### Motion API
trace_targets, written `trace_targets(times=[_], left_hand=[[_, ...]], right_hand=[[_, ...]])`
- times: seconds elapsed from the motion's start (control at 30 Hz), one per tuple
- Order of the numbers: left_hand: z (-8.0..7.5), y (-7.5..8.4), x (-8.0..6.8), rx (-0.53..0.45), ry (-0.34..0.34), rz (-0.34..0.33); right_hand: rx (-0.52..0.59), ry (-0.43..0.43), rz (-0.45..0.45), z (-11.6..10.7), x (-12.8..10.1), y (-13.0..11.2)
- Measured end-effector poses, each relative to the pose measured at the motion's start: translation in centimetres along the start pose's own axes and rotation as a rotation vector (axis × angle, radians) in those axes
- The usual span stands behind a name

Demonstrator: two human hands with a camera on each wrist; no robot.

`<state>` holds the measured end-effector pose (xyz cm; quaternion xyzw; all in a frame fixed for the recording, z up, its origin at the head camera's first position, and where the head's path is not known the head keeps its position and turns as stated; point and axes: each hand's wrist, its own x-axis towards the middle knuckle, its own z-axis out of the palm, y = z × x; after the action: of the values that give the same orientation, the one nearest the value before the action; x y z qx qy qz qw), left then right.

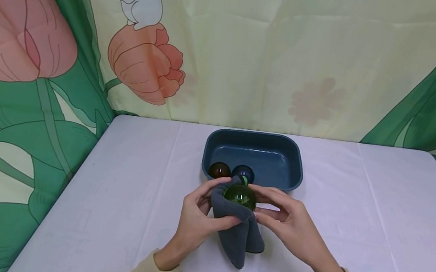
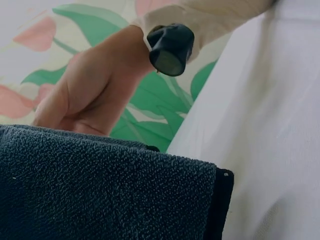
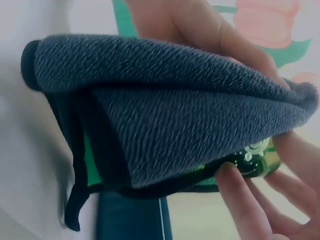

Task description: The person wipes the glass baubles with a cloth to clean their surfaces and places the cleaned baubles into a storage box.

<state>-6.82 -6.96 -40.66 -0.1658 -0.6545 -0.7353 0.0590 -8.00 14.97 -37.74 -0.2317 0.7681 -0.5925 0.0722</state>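
A dark grey-blue towel (image 1: 239, 233) with black edging hangs in folds above the white table. My left hand (image 1: 199, 220) grips it from the left, thumb in front and fingers behind. A shiny, see-through green ball (image 1: 240, 196) sits in the towel's upper fold. On its right side, my right hand (image 1: 288, 214) holds the ball between thumb and fingers. The ball's pale printed pattern shows in the right wrist view, under the towel (image 3: 165, 130). In the left wrist view, the towel (image 2: 110, 190) covers the left hand's fingertips.
A dark blue rectangular tub (image 1: 267, 155) stands just beyond my hands, near the table's back edge. Inside its front left lie a reddish-brown ball (image 1: 219, 170) and a dark blue ball (image 1: 244, 172). A flower-printed curtain (image 1: 247, 55) hangs behind the white-covered table (image 1: 131, 179).
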Motion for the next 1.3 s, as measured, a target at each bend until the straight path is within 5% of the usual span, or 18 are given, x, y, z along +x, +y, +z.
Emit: trace_targets(times=[0.13, 0.4, 0.57, 0.97, 1.3], left_hand=[[-0.02, 0.03, 0.04, -0.015, 0.016, -0.01], [-0.03, 0.03, 0.07, -0.013, 0.037, -0.009], [0.05, 0.02, -0.02, -0.009, 0.04, -0.006], [0.15, -0.03, -0.01, -0.003, 0.009, -0.008], [0.11, -0.14, -0.1, 0.008, 0.001, 0.019]], right_hand=[[-0.068, 0.012, -0.056, 0.0, 0.0, -0.08], [-0.334, 0.08, -0.326, 0.38, 0.03, -0.31], [-0.396, 0.114, -0.382, 0.56, 0.07, -0.29], [-0.305, 0.116, -0.336, 0.41, -0.05, 0.09], [-0.046, 0.037, -0.081, 0.16, -0.01, 0.48]])
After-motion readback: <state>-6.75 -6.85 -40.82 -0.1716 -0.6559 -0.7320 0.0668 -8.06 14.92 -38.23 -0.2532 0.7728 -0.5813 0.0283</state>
